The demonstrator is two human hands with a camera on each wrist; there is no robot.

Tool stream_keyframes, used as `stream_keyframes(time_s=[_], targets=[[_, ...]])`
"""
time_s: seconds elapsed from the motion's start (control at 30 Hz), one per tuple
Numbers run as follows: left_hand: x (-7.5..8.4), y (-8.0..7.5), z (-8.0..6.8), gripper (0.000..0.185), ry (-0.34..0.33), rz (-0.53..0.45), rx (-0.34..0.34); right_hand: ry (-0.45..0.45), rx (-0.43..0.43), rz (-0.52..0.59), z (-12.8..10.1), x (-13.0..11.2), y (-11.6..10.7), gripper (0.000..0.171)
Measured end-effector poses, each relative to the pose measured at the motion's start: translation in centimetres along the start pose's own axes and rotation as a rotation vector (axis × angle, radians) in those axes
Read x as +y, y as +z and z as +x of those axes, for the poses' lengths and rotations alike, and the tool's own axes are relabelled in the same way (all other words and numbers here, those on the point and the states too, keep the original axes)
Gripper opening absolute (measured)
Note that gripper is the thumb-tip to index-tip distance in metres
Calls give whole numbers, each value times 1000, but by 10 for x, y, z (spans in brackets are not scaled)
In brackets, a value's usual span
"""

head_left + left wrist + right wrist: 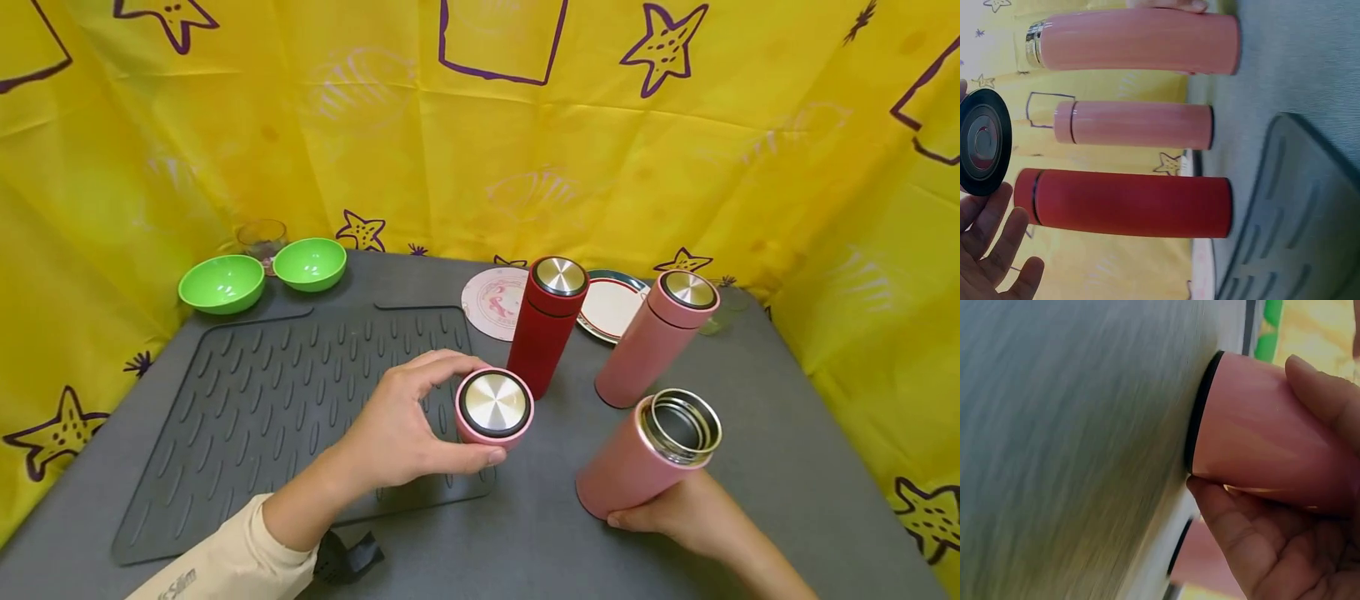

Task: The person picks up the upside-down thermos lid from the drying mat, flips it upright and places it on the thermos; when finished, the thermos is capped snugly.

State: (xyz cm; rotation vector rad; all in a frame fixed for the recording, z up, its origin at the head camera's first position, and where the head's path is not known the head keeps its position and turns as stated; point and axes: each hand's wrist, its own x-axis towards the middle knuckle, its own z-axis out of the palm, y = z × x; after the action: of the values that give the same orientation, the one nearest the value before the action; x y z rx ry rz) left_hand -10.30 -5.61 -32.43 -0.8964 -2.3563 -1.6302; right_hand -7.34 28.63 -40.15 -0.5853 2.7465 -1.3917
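Observation:
My left hand (397,425) pinches a pink thermos lid (495,404) between thumb and fingers, its gold-coloured disc facing up. In the left wrist view the lid's dark underside (984,142) shows. My right hand (686,512) grips a pink thermos (630,467) low on its body. That thermos has no lid on, and its shiny metal mouth (684,425) faces up. Close to the table, its black base (1204,412) shows in the right wrist view. Behind the hands stand a lidded red thermos (542,342) and another lidded pink thermos (645,354).
A grey ribbed drying mat (300,408) covers the left of the table. Two green bowls (222,285) and a clear glass (262,237) stand at the back left. A pink round plate (491,302) and a rimmed white plate (609,308) lie behind the thermoses. Yellow cloth (420,150) surrounds the table.

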Motion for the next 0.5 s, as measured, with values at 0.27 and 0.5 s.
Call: stream_keyframes(time_s=[0.27,0.5], targets=[[18,9,17,61,73,-6,25,-12,-110,60,11,-22,26,60],[33,27,31,58,157,-72,42,-21,-143,76,17,-30,32,69]])
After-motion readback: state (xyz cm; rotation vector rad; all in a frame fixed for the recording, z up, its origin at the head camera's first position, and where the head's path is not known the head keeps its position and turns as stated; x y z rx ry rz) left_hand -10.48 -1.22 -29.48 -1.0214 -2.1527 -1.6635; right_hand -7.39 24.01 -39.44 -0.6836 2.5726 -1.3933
